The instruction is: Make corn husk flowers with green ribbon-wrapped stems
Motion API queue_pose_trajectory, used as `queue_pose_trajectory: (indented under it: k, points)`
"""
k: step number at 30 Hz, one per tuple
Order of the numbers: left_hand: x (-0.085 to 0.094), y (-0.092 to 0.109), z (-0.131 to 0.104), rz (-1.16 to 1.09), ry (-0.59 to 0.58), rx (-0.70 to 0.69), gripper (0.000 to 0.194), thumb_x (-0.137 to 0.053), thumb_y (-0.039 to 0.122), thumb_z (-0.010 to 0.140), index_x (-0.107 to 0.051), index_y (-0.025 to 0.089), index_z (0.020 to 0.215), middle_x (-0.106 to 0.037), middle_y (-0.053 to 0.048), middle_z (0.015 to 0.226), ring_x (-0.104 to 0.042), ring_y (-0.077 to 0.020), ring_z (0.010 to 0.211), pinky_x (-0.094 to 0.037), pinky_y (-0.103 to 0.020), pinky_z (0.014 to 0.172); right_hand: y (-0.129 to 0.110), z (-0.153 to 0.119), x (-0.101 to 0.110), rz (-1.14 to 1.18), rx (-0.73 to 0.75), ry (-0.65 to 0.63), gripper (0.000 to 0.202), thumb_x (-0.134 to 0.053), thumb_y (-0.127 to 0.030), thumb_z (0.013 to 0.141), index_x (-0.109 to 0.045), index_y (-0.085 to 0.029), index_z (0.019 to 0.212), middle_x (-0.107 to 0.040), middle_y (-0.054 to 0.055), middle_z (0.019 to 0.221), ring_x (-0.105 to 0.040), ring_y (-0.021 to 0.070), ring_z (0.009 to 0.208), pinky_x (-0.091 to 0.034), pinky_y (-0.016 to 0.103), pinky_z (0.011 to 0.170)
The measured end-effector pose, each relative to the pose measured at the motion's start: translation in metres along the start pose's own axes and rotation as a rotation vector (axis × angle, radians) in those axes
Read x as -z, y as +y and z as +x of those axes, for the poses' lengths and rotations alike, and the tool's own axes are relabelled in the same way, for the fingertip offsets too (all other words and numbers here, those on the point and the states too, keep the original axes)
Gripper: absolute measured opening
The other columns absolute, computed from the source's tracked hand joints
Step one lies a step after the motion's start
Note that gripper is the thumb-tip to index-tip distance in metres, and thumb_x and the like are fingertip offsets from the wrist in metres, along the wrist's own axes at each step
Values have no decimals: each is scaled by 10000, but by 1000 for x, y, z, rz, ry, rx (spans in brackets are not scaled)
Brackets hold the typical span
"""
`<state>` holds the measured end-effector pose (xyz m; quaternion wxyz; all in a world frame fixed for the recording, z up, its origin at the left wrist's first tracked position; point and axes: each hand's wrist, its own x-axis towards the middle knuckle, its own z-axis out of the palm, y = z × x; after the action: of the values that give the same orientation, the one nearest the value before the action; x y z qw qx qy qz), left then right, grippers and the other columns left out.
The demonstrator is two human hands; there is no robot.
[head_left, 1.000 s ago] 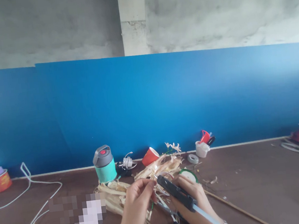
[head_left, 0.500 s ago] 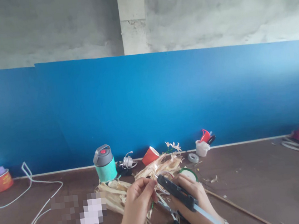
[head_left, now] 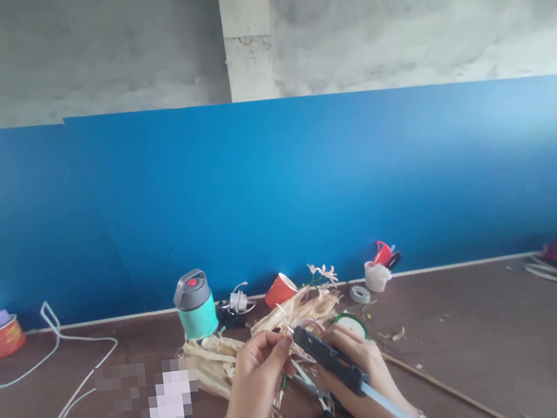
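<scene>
Glue gun (head_left: 330,359) stays gripped in right hand (head_left: 356,356), nozzle (head_left: 291,329) near pinched-closed left hand (head_left: 262,366).

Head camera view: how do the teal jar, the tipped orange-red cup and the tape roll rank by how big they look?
Largest to smallest, as they look here:
1. Teal jar
2. Tipped orange-red cup
3. Tape roll
</scene>
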<state>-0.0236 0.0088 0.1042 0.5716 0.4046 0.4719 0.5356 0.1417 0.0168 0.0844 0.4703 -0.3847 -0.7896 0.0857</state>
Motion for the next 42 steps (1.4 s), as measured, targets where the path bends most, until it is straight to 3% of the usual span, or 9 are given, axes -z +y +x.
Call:
queue_pose_trajectory:
  k: [8, 16, 23, 42]
  points:
    - [-2, 5, -1, 0, 5, 2, 393, -730, 505, 619, -588, 139, 642, -535, 30, 446, -241, -15, 360, -93, -182, 389, -3, 2, 1, -2, -2, -10, 140, -515, -82, 723, -473, -206, 673, -488, -20, 626, -461, 125, 546, -373, 211, 503]
    - [-2, 2, -1, -3, -7, 3, 373, -724, 484, 636, -584, 139, 657, -529, 38, 443, -243, -16, 358, -85, -186, 398, -4, 3, 2, -4, -6, 18, 199, -502, -77, 726, -392, -214, 631, -464, -30, 613, -440, 116, 536, -359, 200, 497]
    - [-1, 2, 0, -19, 2, 12, 393, -738, 495, 607, -583, 137, 659, -536, 29, 443, -259, -22, 366, -92, -191, 406, -1, 0, 1, -6, -9, -39, 142, -520, -82, 703, -458, -207, 672, -500, -16, 639, -470, 126, 551, -379, 214, 513]
    - [-3, 6, -3, -23, -6, -2, 394, -722, 504, 621, -577, 138, 619, -516, 38, 440, -222, -13, 358, -80, -189, 396, -2, 1, 2, -8, 2, -24, 89, -545, -151, 749, -518, -206, 684, -520, -4, 633, -489, 135, 541, -396, 224, 495]
